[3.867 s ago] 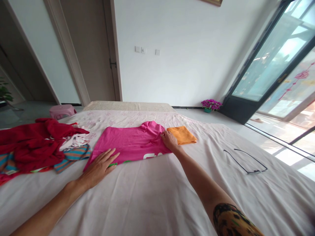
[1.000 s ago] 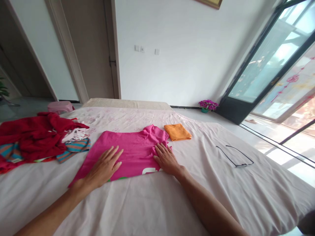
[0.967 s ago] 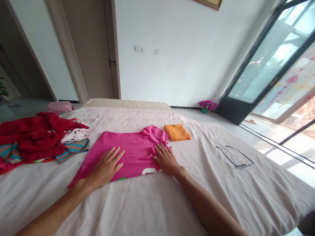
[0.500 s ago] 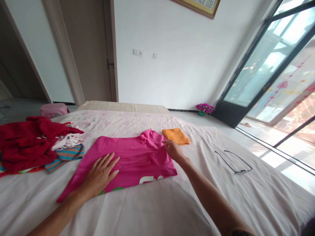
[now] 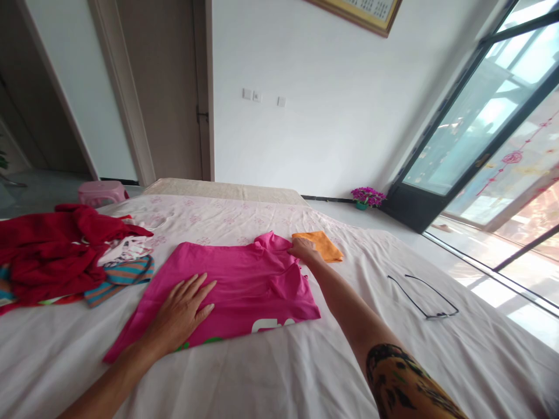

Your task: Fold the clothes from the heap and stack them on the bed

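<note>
A pink T-shirt [image 5: 236, 273] lies folded over on the bed, with part of a white and green print along its near edge. My left hand [image 5: 181, 311] rests flat on its left part, fingers stretched out. At the shirt's far right corner, the fingers of my right hand [image 5: 304, 249] are closed on the pink fabric; the fingertips are partly hidden. Small folds stand up in the cloth beside that hand. Just behind it is a folded orange cloth [image 5: 325, 247], partly covered by the hand.
A heap of red clothes [image 5: 56, 250] lies on the left, with a blue and brown striped garment [image 5: 117, 279] under it. Eyeglasses [image 5: 437, 316] rest on the sheet [image 5: 271, 378] at right. Beyond the bed are a pink stool [image 5: 102, 192] and purple flowers [image 5: 368, 196].
My right hand has moved slightly farther away along the shirt's right edge, its fingers now more curled. The left hand stays flat on the shirt. The view has shifted slightly.
</note>
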`<state>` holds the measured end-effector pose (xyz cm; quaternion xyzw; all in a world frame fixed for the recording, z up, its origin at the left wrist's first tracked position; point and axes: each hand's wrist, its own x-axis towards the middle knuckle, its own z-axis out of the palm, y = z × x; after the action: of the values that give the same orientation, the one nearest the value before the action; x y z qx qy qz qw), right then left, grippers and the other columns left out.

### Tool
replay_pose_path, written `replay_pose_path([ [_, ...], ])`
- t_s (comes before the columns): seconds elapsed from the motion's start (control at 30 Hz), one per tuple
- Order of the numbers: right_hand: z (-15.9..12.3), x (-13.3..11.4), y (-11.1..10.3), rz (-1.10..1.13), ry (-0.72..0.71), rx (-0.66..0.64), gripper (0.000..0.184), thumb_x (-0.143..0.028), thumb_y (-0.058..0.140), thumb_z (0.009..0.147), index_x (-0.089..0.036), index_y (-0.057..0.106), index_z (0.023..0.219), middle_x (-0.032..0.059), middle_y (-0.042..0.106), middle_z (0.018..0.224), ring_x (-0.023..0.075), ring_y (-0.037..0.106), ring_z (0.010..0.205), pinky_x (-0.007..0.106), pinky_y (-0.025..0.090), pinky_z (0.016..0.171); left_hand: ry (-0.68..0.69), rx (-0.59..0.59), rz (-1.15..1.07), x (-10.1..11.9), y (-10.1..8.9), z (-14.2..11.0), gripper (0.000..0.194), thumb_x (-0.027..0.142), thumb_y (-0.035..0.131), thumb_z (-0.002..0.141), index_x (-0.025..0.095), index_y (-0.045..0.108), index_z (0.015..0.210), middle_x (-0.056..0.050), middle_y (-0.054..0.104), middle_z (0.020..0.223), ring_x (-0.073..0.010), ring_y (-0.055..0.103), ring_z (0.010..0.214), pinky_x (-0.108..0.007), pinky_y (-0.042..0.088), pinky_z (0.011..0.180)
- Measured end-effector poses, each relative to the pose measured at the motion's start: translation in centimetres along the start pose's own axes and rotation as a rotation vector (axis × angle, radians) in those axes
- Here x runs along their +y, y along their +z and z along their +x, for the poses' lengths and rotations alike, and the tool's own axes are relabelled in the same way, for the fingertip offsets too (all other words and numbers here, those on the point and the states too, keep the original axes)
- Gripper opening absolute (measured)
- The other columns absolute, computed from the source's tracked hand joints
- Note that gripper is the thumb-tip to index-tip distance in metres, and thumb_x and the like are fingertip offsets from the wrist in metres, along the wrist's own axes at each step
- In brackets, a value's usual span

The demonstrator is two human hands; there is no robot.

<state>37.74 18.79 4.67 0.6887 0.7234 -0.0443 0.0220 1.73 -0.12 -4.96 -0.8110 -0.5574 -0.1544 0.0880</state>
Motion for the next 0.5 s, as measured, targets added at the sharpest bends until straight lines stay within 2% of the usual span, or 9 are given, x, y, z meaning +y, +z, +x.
replay_pose_path([
  [0.23, -0.6, -0.5, -0.7, -0.001, 0.006, 0.035, 0.026, -0.027, 0.061, 0.078, -0.016, 0.070, 0.100, 0.0124, 0.072, 0.095, 0.0220, 0.066, 0.088, 0.025, 0.043, 0.070, -0.022, 0.017, -0.027, 0.4, -0.5, 0.2, 0.052, 0.050, 0.042, 0.093, 0.031, 0.047, 0.141, -0.006, 0.043, 0.150, -0.0253, 0.040, 0.137, -0.044, 0.029, 0.112],
  [0.4, -1.5, -2.0, 0.1, 0.037, -0.052, 0.101, 0.033, -0.025, 0.052, 0.083, -0.019, 0.064, 0.114, 0.0126, 0.069, 0.109, 0.0237, 0.064, 0.097, 0.028, 0.043, 0.074, -0.021, 0.014, -0.035, 0.5, -0.6, 0.1, 0.052, 0.050, 0.041, 0.094, 0.031, 0.047, 0.141, -0.006, 0.042, 0.151, -0.0249, 0.038, 0.138, -0.043, 0.028, 0.113],
  [0.5, -1.8, -2.5, 0.9, 0.096, -0.097, 0.061, 0.027, -0.034, 0.054, 0.085, -0.021, 0.069, 0.103, 0.0095, 0.071, 0.101, 0.0211, 0.065, 0.088, 0.025, 0.043, 0.070, -0.019, 0.027, -0.056, 0.3, -0.5, 0.0, 0.053, 0.051, 0.042, 0.093, 0.032, 0.046, 0.142, -0.005, 0.043, 0.150, -0.0250, 0.038, 0.138, -0.043, 0.028, 0.113],
])
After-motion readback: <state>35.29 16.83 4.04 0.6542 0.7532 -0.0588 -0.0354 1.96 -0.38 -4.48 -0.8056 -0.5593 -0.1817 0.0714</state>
